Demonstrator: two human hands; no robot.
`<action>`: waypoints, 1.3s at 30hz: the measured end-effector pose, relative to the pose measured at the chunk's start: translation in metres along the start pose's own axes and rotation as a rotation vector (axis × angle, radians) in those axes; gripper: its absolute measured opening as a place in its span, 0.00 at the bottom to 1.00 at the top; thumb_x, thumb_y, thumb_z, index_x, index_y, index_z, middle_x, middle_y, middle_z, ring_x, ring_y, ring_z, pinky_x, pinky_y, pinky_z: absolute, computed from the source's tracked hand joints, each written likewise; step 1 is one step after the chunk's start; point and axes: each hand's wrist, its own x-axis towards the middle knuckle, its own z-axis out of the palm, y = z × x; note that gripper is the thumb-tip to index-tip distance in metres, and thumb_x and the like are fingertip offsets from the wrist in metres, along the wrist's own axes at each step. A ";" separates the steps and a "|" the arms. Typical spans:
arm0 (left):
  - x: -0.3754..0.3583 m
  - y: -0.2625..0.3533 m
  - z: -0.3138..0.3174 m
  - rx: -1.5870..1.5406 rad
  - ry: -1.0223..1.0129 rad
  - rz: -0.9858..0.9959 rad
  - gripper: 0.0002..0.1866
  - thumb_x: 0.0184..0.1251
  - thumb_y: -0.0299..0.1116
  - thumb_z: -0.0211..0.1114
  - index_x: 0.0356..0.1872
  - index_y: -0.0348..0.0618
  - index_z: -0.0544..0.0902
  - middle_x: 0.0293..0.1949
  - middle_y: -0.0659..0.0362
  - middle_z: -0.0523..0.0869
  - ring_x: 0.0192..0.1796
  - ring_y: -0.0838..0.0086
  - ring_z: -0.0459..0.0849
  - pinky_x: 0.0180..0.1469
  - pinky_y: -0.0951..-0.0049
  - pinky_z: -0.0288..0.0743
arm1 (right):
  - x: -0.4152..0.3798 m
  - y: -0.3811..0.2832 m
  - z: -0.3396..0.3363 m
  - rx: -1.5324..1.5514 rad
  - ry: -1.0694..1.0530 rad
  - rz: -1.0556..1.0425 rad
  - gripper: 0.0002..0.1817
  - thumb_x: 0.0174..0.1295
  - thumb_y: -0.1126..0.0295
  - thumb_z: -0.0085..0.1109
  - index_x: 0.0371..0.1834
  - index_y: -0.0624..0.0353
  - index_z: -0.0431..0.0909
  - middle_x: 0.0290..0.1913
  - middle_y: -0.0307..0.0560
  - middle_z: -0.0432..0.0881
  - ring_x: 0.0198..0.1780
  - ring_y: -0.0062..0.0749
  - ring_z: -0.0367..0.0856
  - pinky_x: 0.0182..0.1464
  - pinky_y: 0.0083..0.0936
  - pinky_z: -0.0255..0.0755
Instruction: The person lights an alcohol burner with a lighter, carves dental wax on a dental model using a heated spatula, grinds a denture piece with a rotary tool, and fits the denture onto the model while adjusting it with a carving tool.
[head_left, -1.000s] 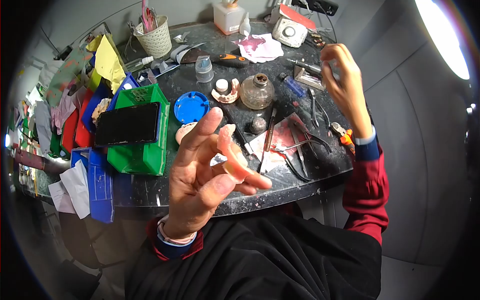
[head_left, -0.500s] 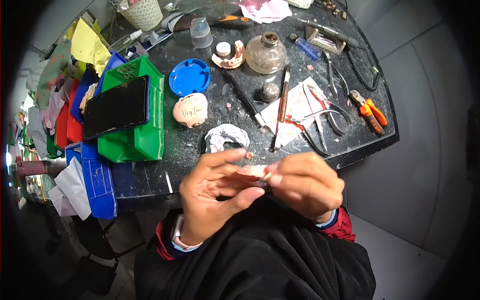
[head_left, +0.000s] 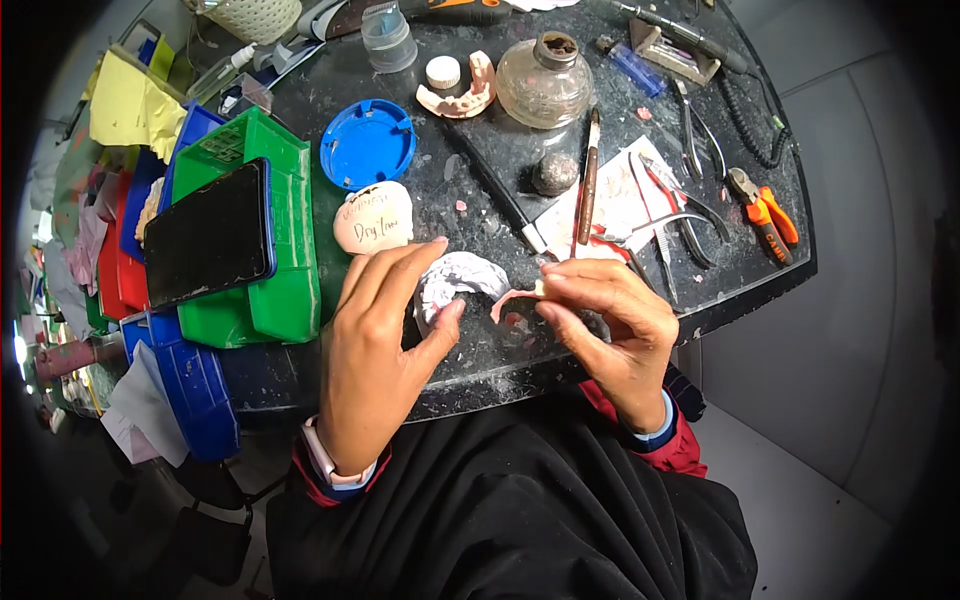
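My right hand [head_left: 622, 328] pinches a thin, curved pink denture piece [head_left: 514, 296] between thumb and fingers. A pale, tooth-like bit shows at its gripped end, and its free end points left. Beside it on the bench lies a white-grey dental cast [head_left: 468, 272], arch-shaped with tooth forms. My left hand [head_left: 385, 325] reaches over the cast's left side with thumb and fingers spread, the thumb tip at the cast's near edge. Just behind the left fingertips sits a pinkish plaster model [head_left: 373, 222] with handwriting on it.
Pliers [head_left: 692, 225], a brown-handled brush [head_left: 590, 180] and a stained paper [head_left: 560, 222] lie to the right, near orange-handled cutters [head_left: 765, 220]. Behind stand a glass jar [head_left: 545, 95] and a blue lid [head_left: 367, 145]. A phone [head_left: 210, 235] leans on green bins [head_left: 290, 240] at left.
My hands have moved apart. The left has let go of the pink denture piece and come down over the dental cast; the right keeps the piece, now beside the cast. The view has shifted slightly.
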 end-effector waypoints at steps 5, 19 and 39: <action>0.002 -0.004 0.007 -0.069 0.006 -0.008 0.17 0.49 0.22 0.65 0.44 0.39 0.79 0.39 0.54 0.81 0.38 0.68 0.80 0.31 0.76 0.72 | 0.004 -0.002 0.006 -0.076 -0.068 -0.023 0.13 0.42 0.83 0.65 0.35 0.66 0.80 0.36 0.51 0.82 0.39 0.36 0.82 0.41 0.24 0.74; 0.002 0.000 0.017 -0.587 0.046 -0.210 0.13 0.53 0.18 0.63 0.41 0.36 0.77 0.40 0.56 0.78 0.38 0.76 0.80 0.30 0.81 0.79 | 0.008 0.008 0.020 -0.062 0.018 -0.192 0.18 0.40 0.85 0.67 0.38 0.68 0.77 0.36 0.51 0.83 0.43 0.43 0.82 0.43 0.28 0.76; -0.004 -0.003 0.015 -0.823 0.076 -0.050 0.14 0.52 0.16 0.63 0.42 0.32 0.76 0.43 0.50 0.76 0.40 0.75 0.80 0.32 0.82 0.81 | 0.018 0.001 0.014 -0.101 0.021 -0.393 0.25 0.32 0.87 0.66 0.41 0.67 0.76 0.34 0.51 0.82 0.39 0.45 0.82 0.41 0.30 0.77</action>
